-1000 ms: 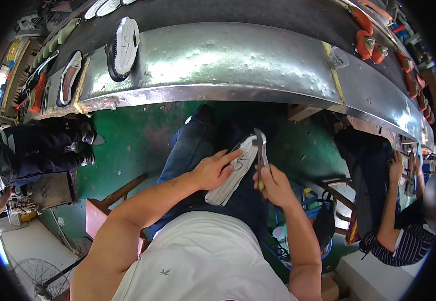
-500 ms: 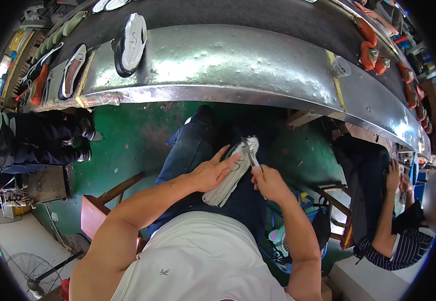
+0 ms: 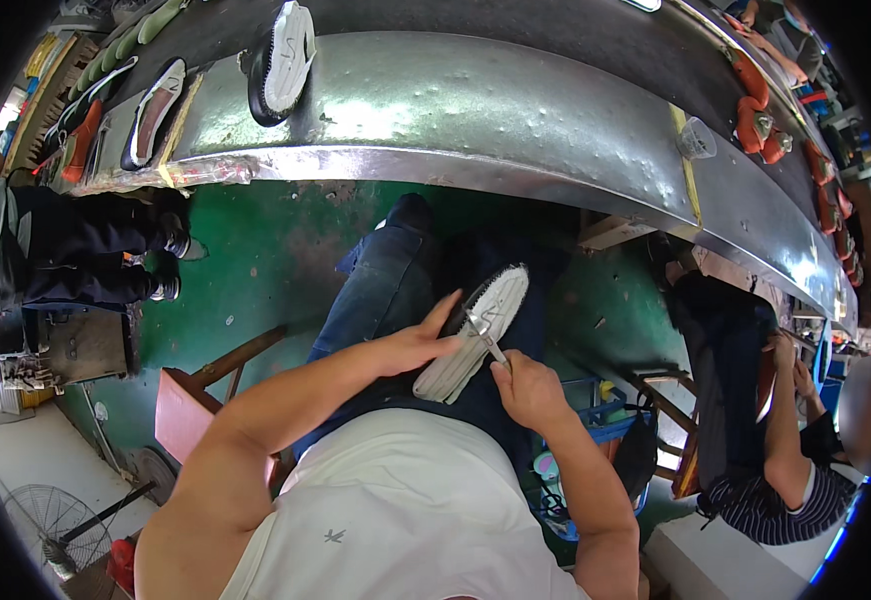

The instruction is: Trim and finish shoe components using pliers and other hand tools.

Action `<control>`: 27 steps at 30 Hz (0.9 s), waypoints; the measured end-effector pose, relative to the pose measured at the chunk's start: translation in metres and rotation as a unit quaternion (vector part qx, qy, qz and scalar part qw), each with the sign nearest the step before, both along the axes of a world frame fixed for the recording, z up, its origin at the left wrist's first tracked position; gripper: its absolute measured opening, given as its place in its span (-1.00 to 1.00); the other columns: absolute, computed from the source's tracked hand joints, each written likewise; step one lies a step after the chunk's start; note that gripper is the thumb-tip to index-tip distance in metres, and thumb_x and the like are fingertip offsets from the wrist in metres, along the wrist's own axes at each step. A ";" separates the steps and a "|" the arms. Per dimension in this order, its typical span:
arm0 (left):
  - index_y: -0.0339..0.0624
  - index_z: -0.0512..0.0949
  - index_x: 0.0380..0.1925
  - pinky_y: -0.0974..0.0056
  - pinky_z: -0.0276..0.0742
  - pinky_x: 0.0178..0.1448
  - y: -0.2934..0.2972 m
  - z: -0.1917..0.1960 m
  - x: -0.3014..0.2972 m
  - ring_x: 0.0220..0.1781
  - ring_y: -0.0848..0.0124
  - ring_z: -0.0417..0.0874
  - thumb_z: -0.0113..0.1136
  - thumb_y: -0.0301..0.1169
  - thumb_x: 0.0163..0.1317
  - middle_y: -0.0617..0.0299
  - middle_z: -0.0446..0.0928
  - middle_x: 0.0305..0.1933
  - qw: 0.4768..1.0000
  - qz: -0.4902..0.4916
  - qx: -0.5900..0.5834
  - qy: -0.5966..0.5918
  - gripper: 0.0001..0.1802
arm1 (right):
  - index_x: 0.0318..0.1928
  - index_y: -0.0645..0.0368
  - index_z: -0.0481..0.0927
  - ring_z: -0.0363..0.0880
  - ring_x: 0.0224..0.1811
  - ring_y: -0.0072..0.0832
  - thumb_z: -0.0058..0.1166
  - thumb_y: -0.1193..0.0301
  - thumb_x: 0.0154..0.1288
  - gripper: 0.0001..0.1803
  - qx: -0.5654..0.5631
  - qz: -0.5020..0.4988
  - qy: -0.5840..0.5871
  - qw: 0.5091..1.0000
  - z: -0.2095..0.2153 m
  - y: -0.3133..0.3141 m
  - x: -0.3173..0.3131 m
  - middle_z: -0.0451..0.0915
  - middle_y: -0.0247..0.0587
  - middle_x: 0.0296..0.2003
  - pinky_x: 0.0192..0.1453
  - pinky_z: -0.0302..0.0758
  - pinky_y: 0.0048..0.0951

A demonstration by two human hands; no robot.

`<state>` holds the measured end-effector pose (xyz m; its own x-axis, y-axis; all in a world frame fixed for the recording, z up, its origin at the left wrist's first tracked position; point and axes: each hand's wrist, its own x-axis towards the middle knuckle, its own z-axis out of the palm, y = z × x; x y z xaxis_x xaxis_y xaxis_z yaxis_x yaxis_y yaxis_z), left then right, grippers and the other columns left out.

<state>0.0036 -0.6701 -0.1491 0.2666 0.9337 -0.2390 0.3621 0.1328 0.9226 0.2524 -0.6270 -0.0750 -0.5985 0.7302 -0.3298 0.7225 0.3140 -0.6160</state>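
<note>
White sole (image 3: 503, 297) up, hammer (image 3: 488, 342) over the middle

Your shoe (image 3: 462, 363) lies on your lap (image 3: 537, 328), toe pointing away. Your right hand (image 3: 530, 391) is closed around the hammer's handle; whether the head touches the sole, you can't tell. Your left hand (image 3: 425, 344) rests at the shoe's left edge, fingers (image 3: 444, 309) spread; any grip underneath is hidden. For even blows, it seems best to brace the shoe firmly, land the head flat, and leave those fingers clear of it
</note>
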 end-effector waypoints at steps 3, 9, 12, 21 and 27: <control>-0.02 -0.49 0.59 0.24 -0.09 0.62 -0.020 0.017 -0.017 0.66 0.24 -0.04 0.03 -0.37 0.51 -0.10 -0.19 0.67 0.956 -0.039 -0.208 -0.202 -0.02 | -0.16 0.28 0.52 0.65 -0.26 0.18 -0.07 0.14 0.53 -0.60 -0.006 -0.001 -0.019 1.000 0.000 0.005 0.003 0.66 0.19 -0.32 -0.17 0.56 0.08; -0.03 -0.55 0.57 0.24 -0.04 0.61 -0.022 0.013 -0.006 0.63 0.18 0.08 0.10 -0.40 0.47 -0.16 -0.05 0.63 0.984 -0.037 -0.159 -0.071 0.06 | -0.19 0.26 0.52 0.66 -0.29 0.15 -0.05 0.12 0.52 -0.60 0.059 -0.003 0.142 0.988 0.019 -0.021 -0.014 0.66 0.14 -0.31 -0.22 0.57 0.06; -0.08 -0.51 0.57 0.23 0.05 0.59 -0.015 0.013 -0.010 0.60 0.14 0.15 0.16 -0.37 0.44 -0.25 0.02 0.59 0.986 -0.042 -0.158 -0.044 0.08 | -0.16 0.28 0.53 0.66 -0.24 0.14 -0.04 0.14 0.52 -0.61 -0.014 0.094 -0.067 0.993 0.004 -0.021 -0.018 0.67 0.15 -0.28 -0.18 0.57 0.04; -0.43 0.35 0.28 0.18 0.56 0.15 0.076 0.007 -0.001 0.07 0.21 0.67 0.20 0.02 0.40 -0.09 0.61 0.06 0.980 0.119 -0.151 -0.059 -0.26 | 0.01 0.26 0.53 0.66 -0.35 -0.47 -0.21 0.08 0.63 -0.53 -0.345 -0.300 0.271 0.847 -0.034 -0.041 0.032 0.66 -0.19 -0.30 -0.33 0.50 -0.48; -0.24 0.30 0.42 -0.10 0.20 0.55 0.043 0.084 -0.007 0.52 0.06 0.30 -0.05 0.31 0.38 -0.08 0.23 0.52 0.705 0.087 -0.168 -0.683 -0.09 | 0.04 0.21 0.52 0.60 -0.46 -0.49 -0.27 0.04 0.65 -0.51 -0.391 -0.397 0.311 0.770 -0.041 -0.028 0.044 0.66 -0.19 -0.32 -0.53 0.36 -0.56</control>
<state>-0.0034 -0.6271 -0.0652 0.3511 0.9325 -0.0845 -0.8835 0.3599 0.2999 0.2961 -0.6545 -0.1159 -0.2850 0.6704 -0.6851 -0.0153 -0.7179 -0.6960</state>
